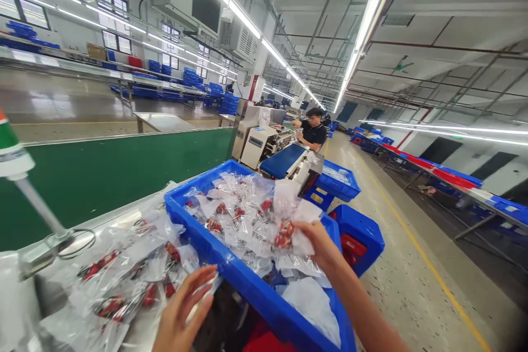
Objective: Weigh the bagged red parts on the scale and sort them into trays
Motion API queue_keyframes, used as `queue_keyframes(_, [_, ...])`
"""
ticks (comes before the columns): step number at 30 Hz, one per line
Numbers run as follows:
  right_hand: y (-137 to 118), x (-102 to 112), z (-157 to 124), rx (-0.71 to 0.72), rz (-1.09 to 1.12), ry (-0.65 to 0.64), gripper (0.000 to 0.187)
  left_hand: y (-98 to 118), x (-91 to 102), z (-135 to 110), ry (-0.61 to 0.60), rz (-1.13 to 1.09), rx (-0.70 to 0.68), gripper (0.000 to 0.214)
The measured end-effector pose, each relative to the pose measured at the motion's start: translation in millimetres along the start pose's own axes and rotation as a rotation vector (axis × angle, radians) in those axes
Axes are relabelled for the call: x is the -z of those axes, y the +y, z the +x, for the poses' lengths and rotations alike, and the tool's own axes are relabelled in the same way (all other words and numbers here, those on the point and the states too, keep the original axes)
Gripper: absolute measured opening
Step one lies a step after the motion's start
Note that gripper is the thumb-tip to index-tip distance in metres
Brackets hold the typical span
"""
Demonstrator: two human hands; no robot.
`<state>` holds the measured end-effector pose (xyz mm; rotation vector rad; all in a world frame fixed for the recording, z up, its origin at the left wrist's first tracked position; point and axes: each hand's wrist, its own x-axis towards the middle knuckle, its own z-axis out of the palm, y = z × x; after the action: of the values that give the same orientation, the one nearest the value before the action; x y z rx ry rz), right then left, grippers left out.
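Note:
My right hand [319, 245] reaches into a blue plastic bin [243, 280] and holds up a clear plastic bag with a small red part inside [285, 231]. The bin is filled with several more such bagged red parts [235, 212]. My left hand [183, 311] hovers at the bin's near-left rim, fingers curled around the edge of a clear bag. Left of it, more bagged red parts [119, 280] lie spread on a metal worktable [111, 220].
A green conveyor belt [103, 176] runs along the left. A green-and-white object on a metal rod [16, 162] stands at far left. More blue bins [358, 231] sit right of mine. A co-worker in black [311, 131] works at a machine [264, 143] ahead. An aisle [412, 264] lies to the right.

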<state>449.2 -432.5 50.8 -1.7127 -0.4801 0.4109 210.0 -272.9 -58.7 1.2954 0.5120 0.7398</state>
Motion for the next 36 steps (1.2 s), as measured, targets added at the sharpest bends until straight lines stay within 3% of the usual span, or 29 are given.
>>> queue_keyframes(2, [10,-45,-40,-0.130,0.203,-0.244,0.043,12,-12.3,-3,-0.009,-0.270,0.094,0.078])
queue_keyframes(4, [30,-87,-73,-0.198,0.269,-0.383,0.050,18,-6.3,-12,0.032,-0.444,0.220,0.088])
queue_keyframes(6, [51,-122,-94,-0.164,0.151,-0.430,0.049,19,15.0,-27,0.167,-0.490,0.303,0.079])
queue_keyframes(9, [64,-170,-102,0.032,-0.103,-0.568,0.045,20,62.5,-58,0.457,-0.412,0.282,0.071])
queue_keyframes(12, [41,-222,-97,0.196,-0.125,-0.739,0.040,38,114.2,-91,0.830,-0.338,0.179,0.075])
queue_keyframes(16, [-17,-303,-89,0.391,0.129,-0.823,0.024,86,165.5,-129,1.344,-0.345,-0.093,0.082])
queue_keyframes(19, [-40,-367,-79,0.569,0.297,-0.910,0.020,111,183.7,-151,1.480,-0.351,-0.169,0.080])
queue_keyframes(22, [-34,-405,-66,0.670,0.234,-1.095,0.026,111,192.7,-168,1.465,-0.330,-0.115,0.077])
queue_keyframes(25, [-11,-395,-63,0.719,0.148,-1.038,0.028,95,195.7,-179,1.405,-0.235,0.005,0.078])
queue_keyframes(28, [15,-350,-82,0.615,0.112,-0.949,0.028,73,184.0,-180,1.225,-0.039,0.127,0.068])
queue_keyframes(32, [45,-294,-124,0.408,0.004,-1.203,0.050,42,146.5,-163,0.836,0.150,0.229,0.056])
queue_keyframes(34, [57,-280,-136,0.363,-0.099,-1.282,0.040,29,131.3,-155,0.703,0.203,0.272,0.056])
queue_keyframes(36, [66,-274,-140,0.317,-0.204,-1.286,0.030,20,126.1,-150,0.651,0.277,0.308,0.053])
